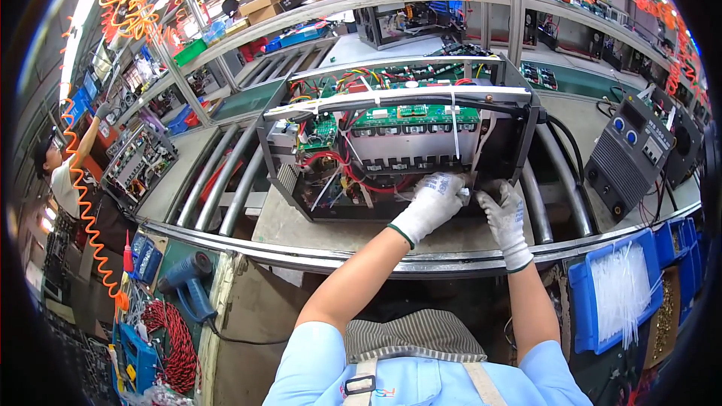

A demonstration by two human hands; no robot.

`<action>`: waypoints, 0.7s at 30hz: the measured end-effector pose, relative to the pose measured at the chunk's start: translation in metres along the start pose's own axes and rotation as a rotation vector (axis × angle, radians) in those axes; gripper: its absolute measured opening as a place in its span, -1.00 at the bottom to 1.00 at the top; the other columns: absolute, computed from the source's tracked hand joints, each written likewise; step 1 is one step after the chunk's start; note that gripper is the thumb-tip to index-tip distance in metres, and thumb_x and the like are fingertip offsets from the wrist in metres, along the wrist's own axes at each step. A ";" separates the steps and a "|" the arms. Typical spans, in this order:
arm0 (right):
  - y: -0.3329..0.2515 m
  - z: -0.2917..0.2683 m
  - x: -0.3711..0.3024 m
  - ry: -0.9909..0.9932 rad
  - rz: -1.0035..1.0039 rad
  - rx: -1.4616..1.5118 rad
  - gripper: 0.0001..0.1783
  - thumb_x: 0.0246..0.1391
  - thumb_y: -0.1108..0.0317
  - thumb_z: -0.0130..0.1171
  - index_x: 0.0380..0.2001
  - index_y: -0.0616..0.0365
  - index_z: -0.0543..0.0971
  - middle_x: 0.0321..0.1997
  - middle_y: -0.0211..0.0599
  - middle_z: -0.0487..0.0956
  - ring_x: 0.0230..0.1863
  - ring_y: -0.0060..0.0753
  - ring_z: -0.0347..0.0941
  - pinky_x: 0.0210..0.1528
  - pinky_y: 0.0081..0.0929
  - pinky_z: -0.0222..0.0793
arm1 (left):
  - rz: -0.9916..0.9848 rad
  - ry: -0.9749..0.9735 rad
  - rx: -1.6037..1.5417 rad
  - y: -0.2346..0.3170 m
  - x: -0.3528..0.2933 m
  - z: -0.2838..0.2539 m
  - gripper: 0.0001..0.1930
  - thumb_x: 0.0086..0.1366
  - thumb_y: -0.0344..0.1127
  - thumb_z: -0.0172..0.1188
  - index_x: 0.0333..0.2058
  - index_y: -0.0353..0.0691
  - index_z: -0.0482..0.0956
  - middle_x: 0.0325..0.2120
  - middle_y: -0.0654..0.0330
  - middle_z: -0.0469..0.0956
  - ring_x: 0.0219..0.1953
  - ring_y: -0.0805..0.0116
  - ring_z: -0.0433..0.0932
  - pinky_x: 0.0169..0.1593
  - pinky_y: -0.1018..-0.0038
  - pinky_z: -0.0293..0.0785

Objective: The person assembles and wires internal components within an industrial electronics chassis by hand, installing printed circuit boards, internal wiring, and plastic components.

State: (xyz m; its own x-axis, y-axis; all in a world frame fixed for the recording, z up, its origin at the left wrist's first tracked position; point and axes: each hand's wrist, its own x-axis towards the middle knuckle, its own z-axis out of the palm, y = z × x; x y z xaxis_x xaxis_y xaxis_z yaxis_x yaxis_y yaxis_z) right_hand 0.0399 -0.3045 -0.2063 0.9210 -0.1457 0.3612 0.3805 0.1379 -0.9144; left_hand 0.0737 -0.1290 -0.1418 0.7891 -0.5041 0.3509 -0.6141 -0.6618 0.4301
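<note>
An open metal machine chassis [280,114] stands before me, with green circuit boards [410,114], silver heat sinks [421,149] and red wires [331,156] inside. A white cable tie [454,128] runs down over its front. Both my hands wear white knit gloves at its lower right corner. My left hand [432,204] reaches in with its fingertips pinched together near a small pale piece, too small to name. Close by on the right, my right hand [507,218] has its fingers curled toward the same spot; whatever lies between them is hidden.
Metal rollers [218,180] flank the chassis. At right are a dark machine with blue knobs [630,154] and a blue bin [580,297] of white cable ties. A blue heat gun [188,282] and red-black wire [173,338] lie left. Another person [68,173] works far left.
</note>
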 end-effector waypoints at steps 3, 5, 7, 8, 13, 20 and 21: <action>-0.017 0.001 -0.003 -0.008 0.062 0.016 -0.89 0.11 0.67 0.11 -0.32 0.26 0.50 -0.40 -0.47 0.49 -0.41 -0.71 0.36 -0.33 -0.73 0.30 | -0.024 -0.027 -0.003 0.005 0.000 -0.003 -0.81 0.17 -0.23 0.21 -0.38 -0.24 0.61 -0.46 -0.09 0.59 -0.37 -0.09 0.59 -0.29 0.12 0.51; -0.021 0.000 -0.003 -0.037 -0.011 -0.219 -0.90 0.11 0.66 0.12 -0.32 0.28 0.54 -0.40 -0.47 0.49 -0.39 -0.70 0.37 -0.33 -0.70 0.30 | -0.017 -0.036 -0.045 0.006 0.000 -0.002 -0.77 0.17 -0.18 0.22 -0.32 -0.22 0.61 -0.44 -0.09 0.60 -0.34 -0.08 0.60 -0.26 0.10 0.52; -0.015 0.001 -0.006 0.021 -0.067 -0.238 -0.89 0.10 0.65 0.13 -0.31 0.28 0.55 -0.40 -0.46 0.49 -0.38 -0.67 0.37 -0.32 -0.67 0.30 | -0.006 -0.052 -0.090 0.007 0.000 0.003 -0.72 0.18 -0.14 0.24 -0.26 -0.21 0.61 -0.42 -0.09 0.61 -0.32 -0.07 0.61 -0.22 0.09 0.53; -0.013 0.002 -0.008 0.077 -0.129 -0.252 -0.88 0.09 0.65 0.14 -0.30 0.27 0.57 -0.40 -0.46 0.49 -0.38 -0.65 0.38 -0.32 -0.65 0.30 | -0.032 0.017 -0.085 0.006 0.000 0.007 -0.70 0.18 -0.11 0.26 -0.24 -0.21 0.59 -0.42 -0.09 0.61 -0.32 -0.09 0.61 -0.25 0.11 0.52; -0.035 0.023 -0.021 0.146 -0.523 -0.724 -0.89 0.02 0.57 0.16 -0.35 0.15 0.53 -0.41 -0.20 0.53 -0.36 -0.14 0.50 -0.26 -0.32 0.42 | -0.113 0.204 0.059 0.005 -0.003 0.019 -0.68 0.14 -0.14 0.29 -0.20 -0.20 0.58 -0.49 -0.08 0.61 -0.40 -0.07 0.62 -0.33 0.13 0.53; -0.033 0.047 -0.050 0.029 -0.588 -0.626 -0.89 0.10 0.57 0.09 -0.29 0.17 0.46 -0.35 -0.24 0.52 -0.30 -0.31 0.52 -0.25 -0.41 0.46 | -0.308 0.396 -0.047 -0.004 -0.011 0.051 -0.75 0.27 -0.20 0.12 -0.09 0.00 0.60 -0.31 0.06 0.64 -0.29 -0.04 0.62 -0.24 0.19 0.55; -0.039 0.043 -0.043 0.140 -0.512 -0.547 -0.86 0.09 0.57 0.09 -0.26 0.16 0.45 -0.37 -0.25 0.52 -0.31 -0.34 0.51 -0.26 -0.43 0.47 | -0.314 0.404 -0.054 -0.005 -0.009 0.054 -0.75 0.27 -0.20 0.12 -0.09 0.00 0.60 -0.31 0.06 0.64 -0.29 -0.04 0.62 -0.24 0.19 0.55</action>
State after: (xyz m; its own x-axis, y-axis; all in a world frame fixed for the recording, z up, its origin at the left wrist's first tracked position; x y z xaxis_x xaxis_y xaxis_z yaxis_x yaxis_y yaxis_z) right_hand -0.0113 -0.2612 -0.1785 0.6076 -0.1885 0.7715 0.6285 -0.4797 -0.6122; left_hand 0.0704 -0.1517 -0.1920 0.8734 -0.0241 0.4865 -0.3567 -0.7116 0.6052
